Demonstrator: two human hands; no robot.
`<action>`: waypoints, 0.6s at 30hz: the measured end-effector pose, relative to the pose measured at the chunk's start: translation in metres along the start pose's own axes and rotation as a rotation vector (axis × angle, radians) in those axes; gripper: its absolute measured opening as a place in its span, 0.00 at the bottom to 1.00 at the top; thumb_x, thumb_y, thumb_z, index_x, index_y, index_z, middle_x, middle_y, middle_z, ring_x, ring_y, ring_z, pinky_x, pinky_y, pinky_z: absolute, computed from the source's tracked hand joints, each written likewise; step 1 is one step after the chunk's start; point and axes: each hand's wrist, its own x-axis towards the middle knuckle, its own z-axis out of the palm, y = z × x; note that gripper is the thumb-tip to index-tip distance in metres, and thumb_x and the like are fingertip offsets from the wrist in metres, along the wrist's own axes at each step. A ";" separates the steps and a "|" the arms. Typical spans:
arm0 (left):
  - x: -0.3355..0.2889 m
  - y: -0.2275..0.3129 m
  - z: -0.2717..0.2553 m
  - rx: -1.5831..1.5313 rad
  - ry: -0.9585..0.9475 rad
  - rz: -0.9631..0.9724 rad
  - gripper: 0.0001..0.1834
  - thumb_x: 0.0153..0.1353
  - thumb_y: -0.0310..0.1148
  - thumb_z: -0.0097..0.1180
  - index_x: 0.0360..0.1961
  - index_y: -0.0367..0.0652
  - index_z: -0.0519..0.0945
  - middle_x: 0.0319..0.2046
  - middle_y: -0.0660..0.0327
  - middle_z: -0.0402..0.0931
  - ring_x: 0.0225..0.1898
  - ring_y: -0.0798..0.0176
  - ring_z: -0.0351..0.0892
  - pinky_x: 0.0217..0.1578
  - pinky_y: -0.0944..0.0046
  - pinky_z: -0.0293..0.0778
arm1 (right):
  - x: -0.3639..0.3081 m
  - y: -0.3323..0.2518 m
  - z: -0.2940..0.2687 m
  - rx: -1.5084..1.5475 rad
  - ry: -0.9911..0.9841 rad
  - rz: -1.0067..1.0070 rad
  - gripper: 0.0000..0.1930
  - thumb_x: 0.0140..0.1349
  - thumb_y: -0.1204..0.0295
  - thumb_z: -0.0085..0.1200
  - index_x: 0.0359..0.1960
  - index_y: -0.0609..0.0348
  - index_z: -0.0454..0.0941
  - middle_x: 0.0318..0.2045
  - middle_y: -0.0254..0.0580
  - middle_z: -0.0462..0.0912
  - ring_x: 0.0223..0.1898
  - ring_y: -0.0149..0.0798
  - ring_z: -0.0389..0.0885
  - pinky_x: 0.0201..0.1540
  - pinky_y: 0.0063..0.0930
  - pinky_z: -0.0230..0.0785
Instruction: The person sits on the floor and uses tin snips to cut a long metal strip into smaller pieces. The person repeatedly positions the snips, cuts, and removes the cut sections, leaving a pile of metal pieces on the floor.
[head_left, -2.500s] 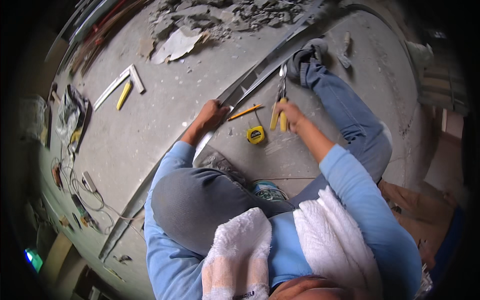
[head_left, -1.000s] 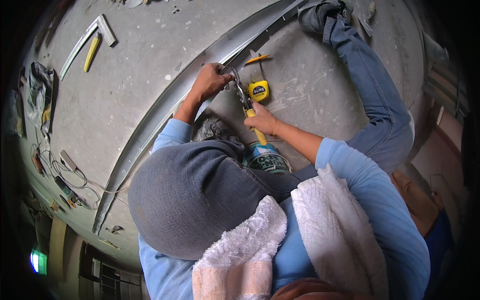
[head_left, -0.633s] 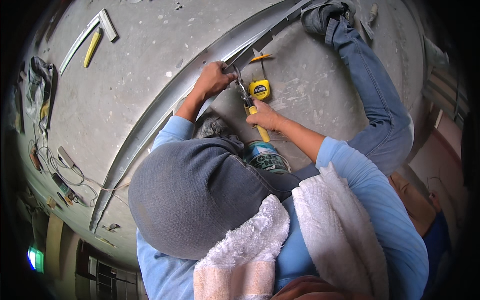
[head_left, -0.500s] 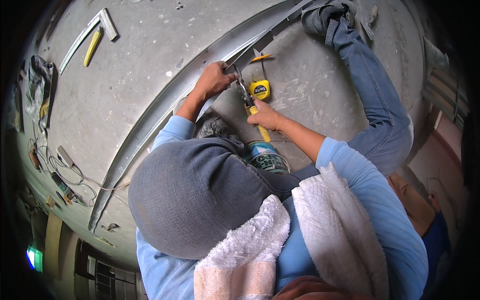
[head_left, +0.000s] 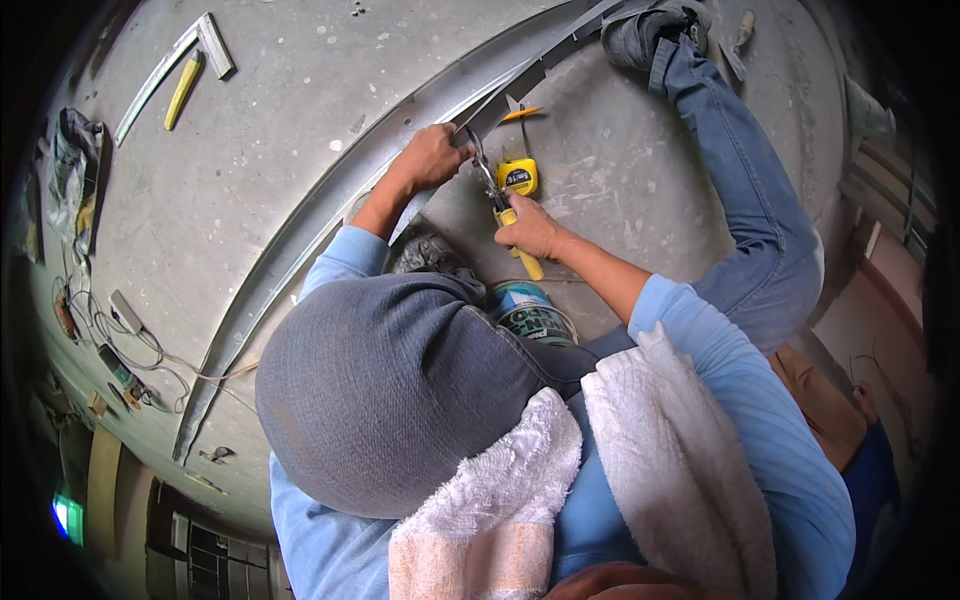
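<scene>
My right hand [head_left: 530,228] is closed round the yellow handles of a pair of tin snips [head_left: 489,180]. Their jaws point up and left, up against the edge of a thin metal strip by my left fingers. My left hand [head_left: 432,157] is closed on that part of a long grey metal channel [head_left: 312,222], which runs across the floor in front of me. Whether the jaws are biting into the metal is too small to tell. A yellow tape measure [head_left: 518,177] lies just right of the snips, and an orange pointed piece [head_left: 522,114] lies beyond it.
A blue-green bucket [head_left: 533,315] stands between my legs. A metal square [head_left: 180,65] and a yellow-handled tool [head_left: 182,92] lie at far left. Cables, a power strip [head_left: 125,312] and a power tool [head_left: 122,375] lie at left. Another person's arm [head_left: 820,400] shows at lower right.
Very little differs. The snips' yellow handles have turned slightly in my right hand, while my left hand keeps its place on the metal.
</scene>
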 end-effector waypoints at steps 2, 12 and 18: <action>0.000 0.001 -0.002 -0.066 -0.048 -0.047 0.23 0.64 0.46 0.61 0.39 0.30 0.80 0.25 0.43 0.82 0.35 0.41 0.85 0.40 0.47 0.78 | -0.001 -0.001 0.000 0.011 -0.013 -0.002 0.47 0.45 0.61 0.60 0.68 0.75 0.60 0.59 0.72 0.74 0.63 0.62 0.72 0.66 0.39 0.64; 0.001 0.005 -0.006 -0.183 -0.048 -0.047 0.21 0.62 0.44 0.62 0.33 0.31 0.80 0.22 0.50 0.83 0.29 0.51 0.86 0.34 0.54 0.78 | 0.000 0.006 0.006 0.022 0.134 -0.132 0.22 0.48 0.65 0.59 0.44 0.63 0.75 0.36 0.55 0.81 0.41 0.53 0.79 0.49 0.39 0.72; -0.010 -0.006 -0.012 -0.399 -0.005 0.024 0.17 0.59 0.37 0.59 0.36 0.30 0.82 0.24 0.52 0.83 0.28 0.58 0.85 0.34 0.59 0.78 | 0.004 0.012 0.010 0.081 0.161 -0.165 0.20 0.48 0.66 0.60 0.43 0.62 0.75 0.34 0.52 0.80 0.38 0.49 0.79 0.46 0.38 0.73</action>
